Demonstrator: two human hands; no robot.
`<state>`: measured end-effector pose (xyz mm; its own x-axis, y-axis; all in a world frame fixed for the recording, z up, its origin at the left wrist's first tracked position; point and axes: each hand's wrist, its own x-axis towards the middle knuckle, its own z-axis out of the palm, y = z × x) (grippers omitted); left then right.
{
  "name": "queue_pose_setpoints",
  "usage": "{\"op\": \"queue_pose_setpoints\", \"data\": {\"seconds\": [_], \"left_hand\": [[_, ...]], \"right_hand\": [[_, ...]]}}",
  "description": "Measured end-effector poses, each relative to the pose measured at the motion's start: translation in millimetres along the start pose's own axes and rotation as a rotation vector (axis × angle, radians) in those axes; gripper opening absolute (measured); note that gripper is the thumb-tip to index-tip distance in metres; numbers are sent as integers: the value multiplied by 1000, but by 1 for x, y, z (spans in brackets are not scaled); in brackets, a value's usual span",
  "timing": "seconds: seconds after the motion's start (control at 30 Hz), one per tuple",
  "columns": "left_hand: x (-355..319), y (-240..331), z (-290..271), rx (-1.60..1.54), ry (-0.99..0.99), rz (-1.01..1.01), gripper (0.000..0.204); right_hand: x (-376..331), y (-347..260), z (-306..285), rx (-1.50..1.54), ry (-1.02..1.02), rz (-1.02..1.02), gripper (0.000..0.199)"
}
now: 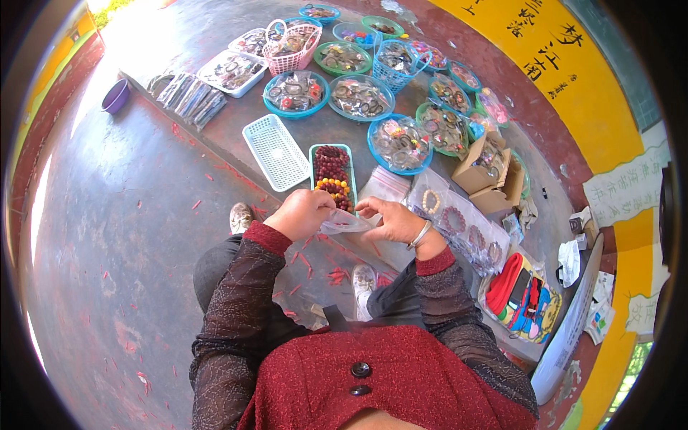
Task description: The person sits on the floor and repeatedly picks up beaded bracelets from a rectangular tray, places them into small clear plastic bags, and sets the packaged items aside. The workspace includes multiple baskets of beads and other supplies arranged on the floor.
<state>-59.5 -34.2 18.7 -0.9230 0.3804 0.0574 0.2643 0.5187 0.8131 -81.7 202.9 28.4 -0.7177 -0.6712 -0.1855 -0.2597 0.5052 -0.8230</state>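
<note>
My left hand (301, 213) and right hand (393, 221) both pinch small clear plastic bag (344, 223), stretched between them. Bag just below long green plastic tray (313, 159) of dark red and yellow beads (331, 174). White slotted basket (276, 152) left of tray.

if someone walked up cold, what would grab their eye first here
Probably the two hands at centre, the left hand and right hand pinching a small clear plastic bag between them. Just above sits a teal tray of red beads, and beyond it a spread of round bowls of bagged bracelets.
</note>
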Motion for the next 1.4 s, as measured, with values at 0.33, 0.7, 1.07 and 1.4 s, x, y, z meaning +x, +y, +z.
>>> {"op": "queue_pose_setpoints", "data": {"seconds": [0.33, 0.7, 1.07, 1.4], "left_hand": [[2, 9, -15, -386, 23, -223, 19], [11, -3, 0, -767, -3, -93, 57], [8, 12, 24, -809, -169, -273, 20], [12, -1, 11, -1459, 248, -231, 21]], "right_hand": [[10, 9, 16, 285, 281, -227, 17], [1, -16, 5, 705, 640, -208, 19], [6, -17, -3, 1186, 607, -164, 23], [14, 1, 6, 1117, 246, 21, 33]]}}
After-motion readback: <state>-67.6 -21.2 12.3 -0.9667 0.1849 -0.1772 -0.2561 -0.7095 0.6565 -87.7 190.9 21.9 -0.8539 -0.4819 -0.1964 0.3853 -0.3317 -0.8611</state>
